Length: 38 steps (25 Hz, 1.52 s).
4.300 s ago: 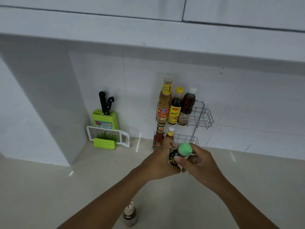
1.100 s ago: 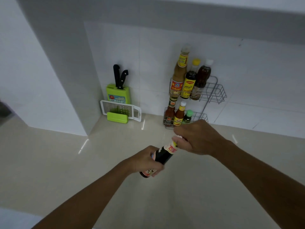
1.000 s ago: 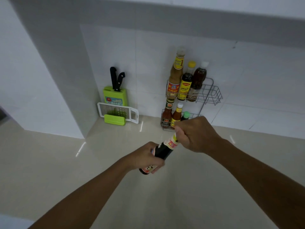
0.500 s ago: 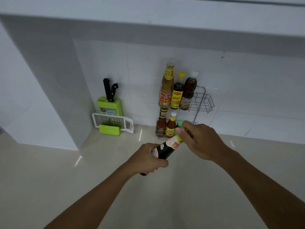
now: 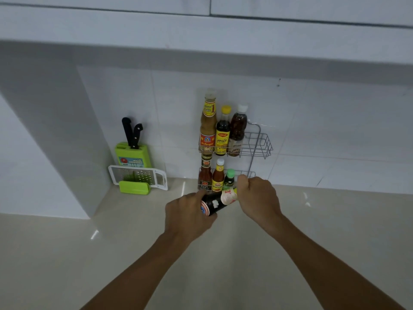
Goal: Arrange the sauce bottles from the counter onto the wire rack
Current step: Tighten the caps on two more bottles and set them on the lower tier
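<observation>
A dark sauce bottle (image 5: 218, 202) with a red and white label lies tilted between my hands, just in front of the wire rack (image 5: 260, 144). My left hand (image 5: 187, 217) grips its body; my right hand (image 5: 259, 199) is closed over its neck and cap, hiding them. The rack's upper shelf holds a tall orange-brown bottle (image 5: 207, 124), a yellow-capped dark bottle (image 5: 223, 132) and a white-capped brown bottle (image 5: 238, 130). The lower shelf holds a red sauce bottle (image 5: 205, 174), a small orange bottle (image 5: 218, 176) and a green-capped bottle (image 5: 229, 179).
A green knife block (image 5: 132, 153) with two black-handled knives stands in the back left corner, a white grater (image 5: 137, 176) leaning against it. The beige counter (image 5: 223, 253) runs under my arms. A tiled wall and overhead ledge close the back.
Both hands have carried the dark bottle forward to the rack's lower shelf and tipped it flatter. Earlier, the green-capped bottle went from my hands onto the lower shelf.
</observation>
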### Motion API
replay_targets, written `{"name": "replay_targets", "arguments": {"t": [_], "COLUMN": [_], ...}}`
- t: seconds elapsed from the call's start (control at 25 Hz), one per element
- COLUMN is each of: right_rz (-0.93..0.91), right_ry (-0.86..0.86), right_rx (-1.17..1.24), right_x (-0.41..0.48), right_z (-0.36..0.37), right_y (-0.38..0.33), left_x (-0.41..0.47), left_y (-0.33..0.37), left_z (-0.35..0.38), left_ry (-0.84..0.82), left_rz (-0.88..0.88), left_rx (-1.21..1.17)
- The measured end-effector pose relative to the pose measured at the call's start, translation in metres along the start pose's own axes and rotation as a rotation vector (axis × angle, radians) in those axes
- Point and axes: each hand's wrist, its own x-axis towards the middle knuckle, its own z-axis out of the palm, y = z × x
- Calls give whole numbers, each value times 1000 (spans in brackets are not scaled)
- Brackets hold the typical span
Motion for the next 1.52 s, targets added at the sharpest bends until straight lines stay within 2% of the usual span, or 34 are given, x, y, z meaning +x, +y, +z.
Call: {"name": "replay_targets", "arguments": {"t": [0.04, 0.08, 0.12, 0.16, 0.28, 0.32, 0.36, 0.44, 0.48, 0.6, 0.68, 0.76, 0.88, 0.92, 1.0, 1.12, 1.24, 1.36, 1.52], "right_rz": [115, 153, 107, 4, -557, -694, -756, -688, -602, -332, -172, -25, 71, 87, 138, 152, 145, 104, 80], "right_ry": [-98, -167, -197, -197, -21, 36, 77, 116, 130, 66, 1, -55, -302, -378, -420, -361, -166, 55, 86], "right_rx": [14, 24, 29, 45, -13, -48, -75, -75, -63, -102, -40, 197, 504, 574, 691, 737, 666, 530, 452], "right_x": [3, 6, 7, 8, 12, 15, 17, 17, 17, 17, 16, 9, -8, -12, -13, 4, 34, 71, 112], "right_z": [-2, -6, -11, -17, -32, -33, -32, -29, -27, -18, -14, -11, 1, 9, 24, 31, 29, 30, 48], "right_y": [0, 3, 6, 9, 21, 23, 23, 20, 17, 20, 25, 26, 28, 31, 41, 59, 78, 92, 114], "left_x": [1, 0, 0, 1, 6, 6, 6, 6, 6, 1, -2, -4, 0, 2, 4, 12, 32, 68, 119], "left_y": [4, 7, 8, 7, 3, 3, 4, 8, 11, 20, 26, 27, 26, 26, 27, 21, 3, -26, -52], "left_z": [1, 2, 4, 4, 1, -1, -2, 0, 4, 11, 13, 19, 33, 39, 54, 79, 98, 114, 124], "left_ry": [26, 7, -67, -188, -549, -615, -642, -581, -485, -61, 62, 18, -49, -44, -76, -235, -350, -326, -381], "left_rz": [4, -13, -44, -84, -184, -188, -188, -176, -155, -86, -75, -113, -208, -197, -147, -81, -86, -198, -394], "left_rx": [35, 10, -73, -211, -757, -841, -864, -836, -741, -252, -174, -258, -412, -410, -393, -574, -722, -704, -684]}}
